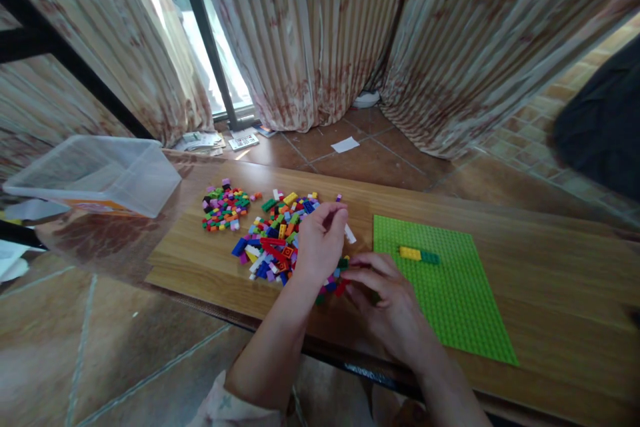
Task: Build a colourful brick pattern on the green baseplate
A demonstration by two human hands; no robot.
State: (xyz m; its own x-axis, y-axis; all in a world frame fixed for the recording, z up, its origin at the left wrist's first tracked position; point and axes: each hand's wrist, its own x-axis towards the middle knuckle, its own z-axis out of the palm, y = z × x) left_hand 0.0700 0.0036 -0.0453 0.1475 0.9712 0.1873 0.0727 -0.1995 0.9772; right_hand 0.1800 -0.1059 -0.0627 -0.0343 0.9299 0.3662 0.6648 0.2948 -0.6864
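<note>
Above the right part of a mixed pile of toy building bricks [285, 227], my left hand [323, 240] is closed in a pinch. Whatever lies between its fingertips, if anything, is too small to make out. My right hand [390, 293] rests low at the pile's right edge, thumb and fingers bent but apart, the tips at a few loose bricks. To its right lies a green baseplate [465, 300]. A yellow brick [410, 253] and a dark green brick [430, 257] sit end to end on it. A white brick [350, 234] lies just beyond my hands.
A smaller heap of bricks [226, 207] lies left of the main pile. A clear plastic bin [100, 173] stands at the table's left end. The wooden table [560, 280] has its near edge close to my forearms. Striped curtains [310, 47] hang beyond.
</note>
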